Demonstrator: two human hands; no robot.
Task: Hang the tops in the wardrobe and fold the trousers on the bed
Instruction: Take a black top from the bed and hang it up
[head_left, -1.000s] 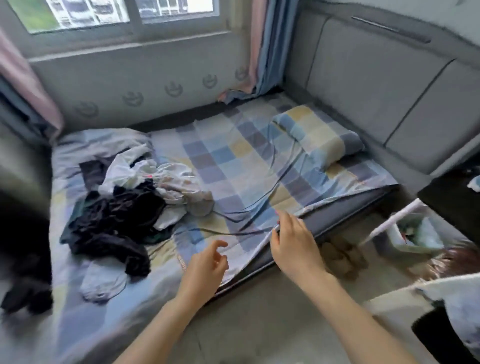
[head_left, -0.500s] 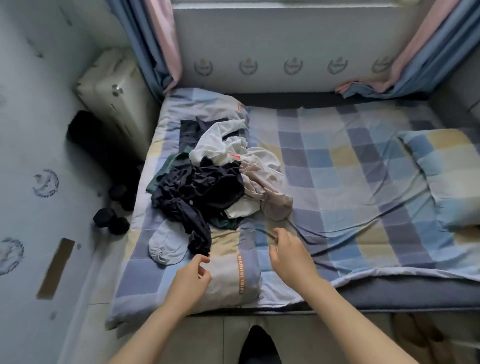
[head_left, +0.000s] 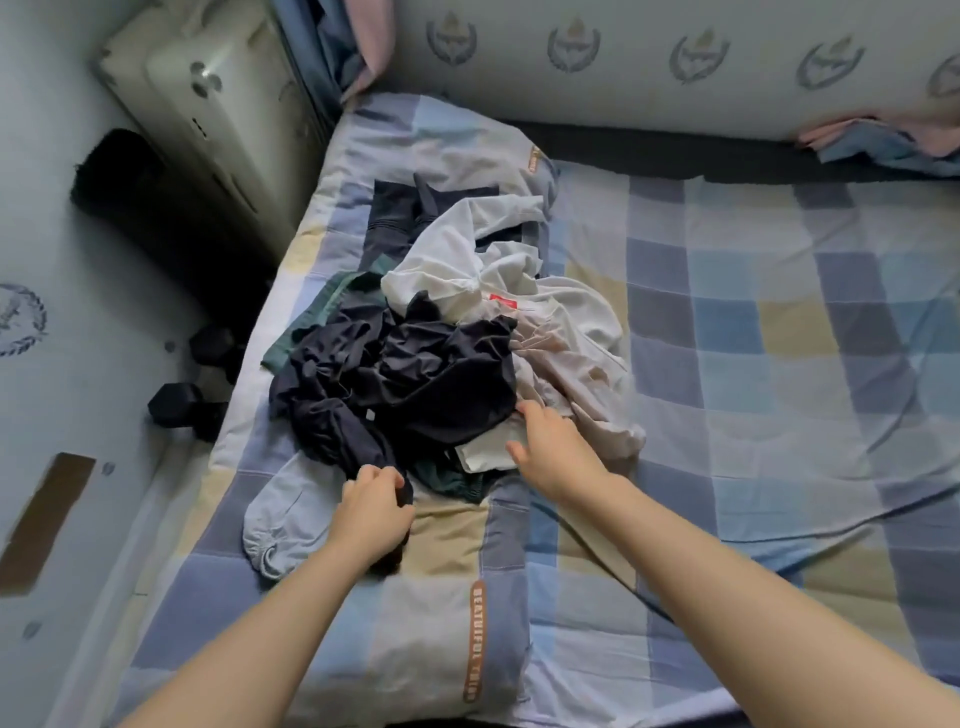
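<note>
Gripping the near end of a crumpled dark navy garment (head_left: 415, 379), the left hand (head_left: 375, 514) has its fingers (head_left: 371, 475) curled round a bunched fold of the fabric at the front of the pile. The right hand (head_left: 550, 449) reaches in beside it with fingers spread and fairly straight, the tips touching a pale beige garment (head_left: 571, 364) and a flat cream piece of cloth (head_left: 488, 452), holding neither as far as can be seen. All the clothes lie in one tangled heap on the left half of a bed covered by a blue, grey and yellow checked sheet (head_left: 779, 322). A white top with a small red label (head_left: 467, 265) sits at the back of the heap, over a dark grey ribbed garment (head_left: 395, 213). A teal-green garment (head_left: 311, 317) shows at the left edge under the navy one, and a light blue garment (head_left: 280, 514) lies flat just left of the left hand. A checked pillow with an orange lettered strip (head_left: 441, 639) lies at the near edge of the bed between the two forearms. Black dumbbells (head_left: 176, 402) rest on the floor beside the bed, near a cream-coloured appliance (head_left: 218, 104) standing in the corner.
</note>
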